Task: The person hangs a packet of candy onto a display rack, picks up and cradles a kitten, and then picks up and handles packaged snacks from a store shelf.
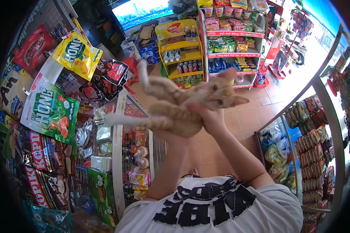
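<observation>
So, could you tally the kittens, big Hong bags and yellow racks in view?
Kitten: 1
Hong bags: 2 (yellow bag, green bag)
Yellow rack: 1
Total: 4

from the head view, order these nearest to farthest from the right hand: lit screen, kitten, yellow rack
1. Kitten: held against the right hand.
2. Yellow rack: ahead and slightly left, beyond the kitten.
3. Lit screen: farthest, at the upper left, beyond the rack.
</observation>
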Available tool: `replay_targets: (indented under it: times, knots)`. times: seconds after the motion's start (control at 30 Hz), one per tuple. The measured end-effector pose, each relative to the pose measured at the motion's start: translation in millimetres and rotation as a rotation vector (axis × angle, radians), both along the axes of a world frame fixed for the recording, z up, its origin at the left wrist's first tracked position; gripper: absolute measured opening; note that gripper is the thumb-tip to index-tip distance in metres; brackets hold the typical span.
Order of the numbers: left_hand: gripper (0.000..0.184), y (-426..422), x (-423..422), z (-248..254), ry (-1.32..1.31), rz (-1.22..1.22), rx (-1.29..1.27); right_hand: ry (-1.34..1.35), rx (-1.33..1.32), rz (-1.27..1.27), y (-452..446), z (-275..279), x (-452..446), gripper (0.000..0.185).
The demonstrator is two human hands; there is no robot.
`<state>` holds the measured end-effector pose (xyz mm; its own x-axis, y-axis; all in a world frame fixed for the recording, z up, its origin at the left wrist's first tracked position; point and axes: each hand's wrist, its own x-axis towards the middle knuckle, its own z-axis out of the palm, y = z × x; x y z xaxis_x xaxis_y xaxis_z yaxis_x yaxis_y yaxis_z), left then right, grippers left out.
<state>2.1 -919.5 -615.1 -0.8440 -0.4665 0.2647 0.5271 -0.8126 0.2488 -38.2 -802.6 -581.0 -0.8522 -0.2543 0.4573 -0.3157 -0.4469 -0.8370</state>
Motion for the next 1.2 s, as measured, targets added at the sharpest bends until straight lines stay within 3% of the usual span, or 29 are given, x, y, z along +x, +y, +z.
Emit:
replay_targets:
  times: [0.1,0.17,0.27,0.3,0.37,0.4,0.47,0.57,0.6,0.7,0.73,0.83,0.93,1.03,1.07,1.13,1.2]
  knots:
    - [0.067,-27,-12,40,-0.036,-0.184,-0.105,-0.231,-0.488,0.098,-4,-16,8,0.055]
    - [0.08,-33,-16,64,-0.434,0.043,-0.44,-0.315,-0.564,0.097,-10,-36,17,0.057]
    - [0.074,-35,-18,57,-0.498,0.037,-0.527,-0.397,-0.663,0.055,-15,-47,21,0.062]
    - [0.074,-32,-17,52,-0.501,0.039,-0.529,-0.263,-0.657,0.079,-15,-50,11,0.052]
    - [0.085,-15,-6,36,-0.283,-0.164,-0.153,-0.267,-0.193,-0.004,2,-38,-12,0.043]
    - [0.085,-8,1,23,-0.283,-0.164,-0.154,-0.248,0.036,-0.03,11,-32,-24,0.039]
    - [0.083,9,10,-4,-0.261,-0.005,0.059,-0.222,0.06,0.228,25,-3,-25,0.034]
    - [0.077,47,11,-4,-0.215,0.097,0.208,-0.071,0.206,0.205,30,1,-24,0.045]
    - [0.077,47,9,-19,-0.216,0.097,0.206,-0.016,0.275,0.233,31,2,-22,0.047]
    - [0.08,34,-2,-83,0.189,-0.114,0.209,0.136,0.439,0.203,36,-9,-29,0.053]
    - [0.078,29,-3,-98,0.152,-0.08,0.121,0.186,0.494,0.195,38,-14,-31,0.057]
    - [0.074,37,-3,-62,0.149,-0.108,0.022,0.102,0.368,0.282,37,-21,-48,0.061]
    - [0.07,43,2,-23,0.109,-0.183,-0.015,0.251,0.21,0.299,38,-12,-49,0.072]
    - [0.069,32,12,-3,-0.033,-0.211,-0.106,0.082,0.178,0.259,32,-34,-20,0.079]
    - [0.069,24,18,5,-0.051,-0.219,-0.139,-0.011,-0.068,0.298,20,-63,-16,0.066]
    - [0.07,10,30,20,-0.026,-0.229,-0.185,-0.103,-0.322,0.328,22,-43,-9,0.053]
    - [0.07,1,41,30,0.023,-0.229,-0.213,0.442,0.056,0.233,51,60,14,0.055]
